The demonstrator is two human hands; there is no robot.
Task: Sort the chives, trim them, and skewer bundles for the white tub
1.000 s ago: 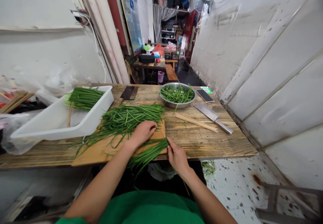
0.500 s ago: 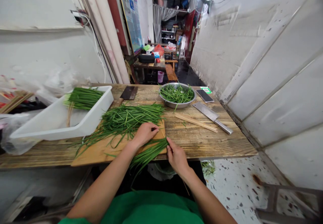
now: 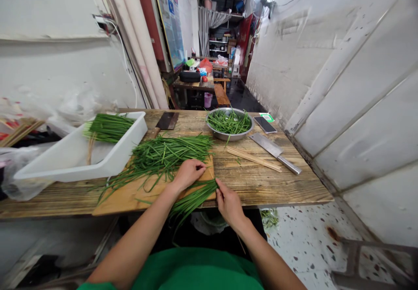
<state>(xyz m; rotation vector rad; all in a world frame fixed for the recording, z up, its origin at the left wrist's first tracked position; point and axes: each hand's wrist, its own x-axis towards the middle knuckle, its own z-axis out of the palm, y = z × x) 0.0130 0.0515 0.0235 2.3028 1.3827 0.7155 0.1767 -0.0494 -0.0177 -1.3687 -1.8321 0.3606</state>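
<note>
My right hand [image 3: 230, 203] pinches the end of a small bunch of garlic chives [image 3: 196, 196] at the front edge of the wooden cutting board [image 3: 124, 198]. A thin bamboo skewer [image 3: 241, 244] shows below that hand, and a pale tip sticks up above the bunch. Just up and to the left, my left hand [image 3: 190, 173] hovers over the board with fingers pinched together; what they hold, if anything, is hidden. Behind it lies a large pile of loose chives [image 3: 170, 153].
Several bamboo skewers [image 3: 254, 158] and a cleaver [image 3: 269, 146] lie to the right. Behind stand a metal bowl of chives [image 3: 228, 136] and a phone [image 3: 265, 124]. A second cleaver [image 3: 167, 120] lies at the back. At left is a white tray [image 3: 120, 153] with tied chives [image 3: 112, 128].
Hardly anything differs. Both hands keep the same places, and the bunch stays pinched in my right hand.
</note>
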